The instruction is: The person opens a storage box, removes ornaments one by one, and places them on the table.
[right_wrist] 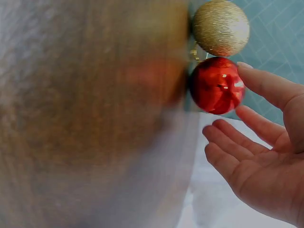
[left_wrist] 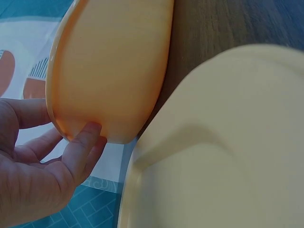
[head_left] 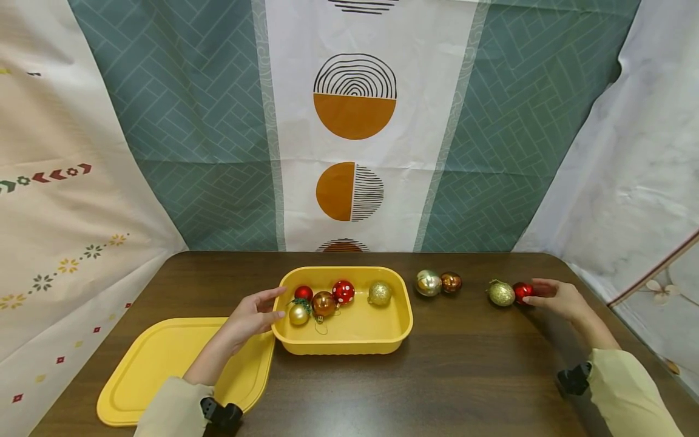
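Observation:
A yellow plastic box (head_left: 343, 346) sits mid-table, with several Christmas balls inside, among them a dotted red ball (head_left: 343, 292) and a brown ball (head_left: 324, 304). My left hand (head_left: 251, 314) grips the box's left end, its fingers (left_wrist: 85, 142) against the outer wall in the left wrist view. At the table's right side, my right hand (head_left: 556, 297) has thumb and forefinger right at the edge of a shiny red ball (right_wrist: 217, 86). The other fingers of that hand stay loose, away from the ball. A glittery gold ball (head_left: 501, 294) lies against the red one.
A yellow lid (head_left: 158, 358) lies flat on the left, by the box. Just right of the box are a silvery-gold ball (head_left: 428, 283) and a copper ball (head_left: 451, 282), side by side. Patterned cloth (head_left: 218, 152) hangs behind the dark wooden table (head_left: 464, 376).

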### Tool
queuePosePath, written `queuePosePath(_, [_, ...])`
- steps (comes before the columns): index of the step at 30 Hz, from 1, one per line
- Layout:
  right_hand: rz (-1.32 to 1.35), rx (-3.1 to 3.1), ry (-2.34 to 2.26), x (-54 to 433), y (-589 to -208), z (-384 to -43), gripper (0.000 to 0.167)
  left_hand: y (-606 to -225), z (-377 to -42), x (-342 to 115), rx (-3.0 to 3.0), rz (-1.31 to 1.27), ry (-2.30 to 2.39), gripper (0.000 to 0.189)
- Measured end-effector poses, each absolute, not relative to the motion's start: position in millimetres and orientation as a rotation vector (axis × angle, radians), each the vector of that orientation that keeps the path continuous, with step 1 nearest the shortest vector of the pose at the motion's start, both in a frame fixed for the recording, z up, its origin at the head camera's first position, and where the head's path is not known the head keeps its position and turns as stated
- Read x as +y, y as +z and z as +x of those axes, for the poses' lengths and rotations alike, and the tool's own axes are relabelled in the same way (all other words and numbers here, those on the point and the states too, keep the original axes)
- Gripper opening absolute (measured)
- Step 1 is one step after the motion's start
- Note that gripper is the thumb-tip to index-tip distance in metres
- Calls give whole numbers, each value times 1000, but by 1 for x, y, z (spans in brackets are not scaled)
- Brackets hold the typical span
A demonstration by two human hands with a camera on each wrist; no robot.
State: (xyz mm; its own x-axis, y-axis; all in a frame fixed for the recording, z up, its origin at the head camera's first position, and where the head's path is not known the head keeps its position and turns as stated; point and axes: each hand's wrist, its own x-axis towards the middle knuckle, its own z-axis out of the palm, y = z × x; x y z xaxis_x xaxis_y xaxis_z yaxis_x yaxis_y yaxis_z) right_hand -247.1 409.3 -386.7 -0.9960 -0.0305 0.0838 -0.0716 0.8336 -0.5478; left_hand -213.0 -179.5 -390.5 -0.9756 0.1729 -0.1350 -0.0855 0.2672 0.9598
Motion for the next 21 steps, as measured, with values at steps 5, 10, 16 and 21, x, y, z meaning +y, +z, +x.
queuePosePath(5, [106, -2901, 903, 402, -375, -244, 65, -390, -213, -179, 2321, 70, 1775, 53])
queuePosePath(10, [162, -2867, 961, 375, -354, -239, 69, -390, -213, -179, 2322, 61, 1771, 53])
queuePosePath(16, [298, -2831, 1055, 326, -332, -235, 66, -390, -213, -179, 2329, 64, 1762, 53])
queuePosePath(21, [443, -2796, 1151, 285, -324, -237, 65, -390, -213, -179, 2331, 64, 1756, 54])
